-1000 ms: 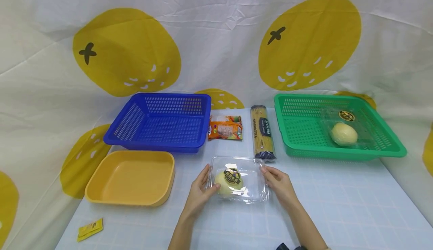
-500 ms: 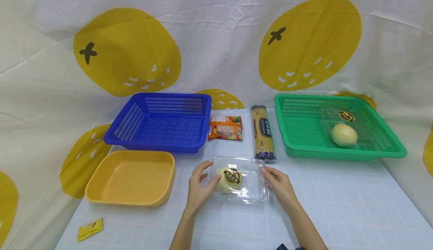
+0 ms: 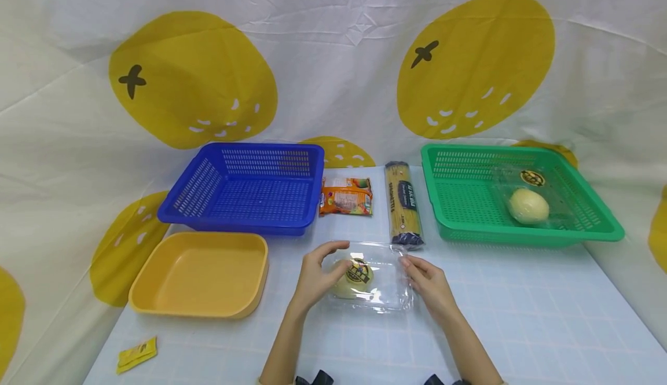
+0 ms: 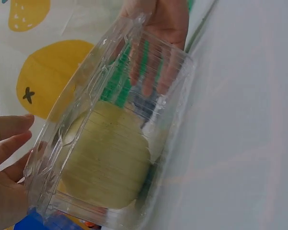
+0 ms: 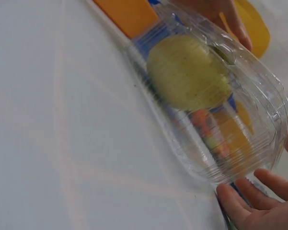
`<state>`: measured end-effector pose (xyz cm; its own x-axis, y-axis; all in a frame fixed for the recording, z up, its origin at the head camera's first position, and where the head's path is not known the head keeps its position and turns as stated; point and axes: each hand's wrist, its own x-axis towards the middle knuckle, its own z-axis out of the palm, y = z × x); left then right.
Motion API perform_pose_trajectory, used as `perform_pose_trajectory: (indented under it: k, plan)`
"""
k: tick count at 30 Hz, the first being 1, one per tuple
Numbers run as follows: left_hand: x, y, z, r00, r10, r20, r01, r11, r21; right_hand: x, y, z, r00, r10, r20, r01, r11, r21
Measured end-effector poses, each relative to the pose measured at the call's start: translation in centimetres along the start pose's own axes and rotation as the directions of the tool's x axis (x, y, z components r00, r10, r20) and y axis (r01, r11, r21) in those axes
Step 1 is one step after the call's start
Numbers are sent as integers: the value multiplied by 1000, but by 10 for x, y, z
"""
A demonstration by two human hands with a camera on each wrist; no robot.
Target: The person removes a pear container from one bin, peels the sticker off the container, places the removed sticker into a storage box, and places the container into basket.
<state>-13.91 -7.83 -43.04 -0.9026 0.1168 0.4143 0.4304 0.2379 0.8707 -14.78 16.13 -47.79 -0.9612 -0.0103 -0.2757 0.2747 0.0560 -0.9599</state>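
In the head view a clear plastic clamshell box with a black-and-gold sticker lies at the table's front middle. A pale yellow-green round fruit sits inside its left half. My left hand reaches over the box's left end, thumb at the sticker and index finger above the lid's far side. Thumb and index finger stand spread apart. My right hand holds the right end, thumb on the rim and fingers against the end wall. Those fingers show through the plastic in the left wrist view.
Behind stand a blue basket and a green basket holding another boxed fruit. Between them lie an orange packet and a spaghetti pack. At left are a yellow-orange tub and yellow sachets.
My left hand has let go of the box's left edge and moved up and right over the lid. The right hand and the box have stayed in place.
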Motion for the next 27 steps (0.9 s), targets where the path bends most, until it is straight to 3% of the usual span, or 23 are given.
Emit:
perform_pose_trajectory:
  k: [3, 8, 16, 22, 27]
  plan:
    - [2, -15, 4, 1000, -8, 0, 8, 1000, 17, 0, -1, 1, 1000, 6, 1, -6, 1000, 1]
    - [3, -24, 5, 999, -31, 23, 29, 997, 72, -1, -2, 1, 1000, 0, -3, 0, 1000, 6]
    - [2, -26, 4, 997, -7, 82, -7, 985, 172, -1, 0, 1, 1000, -11, -18, 11, 1000, 4]
    - [1, -29, 6, 998, 6, 69, -19, 984, 178, 0, 1, 1, 1000, -8, -21, 8, 1000, 6]
    - [-1, -30, 8, 998, -20, 53, 9, 978, 208, 0, 3, 1, 1000, -5, -22, 5, 1000, 5]
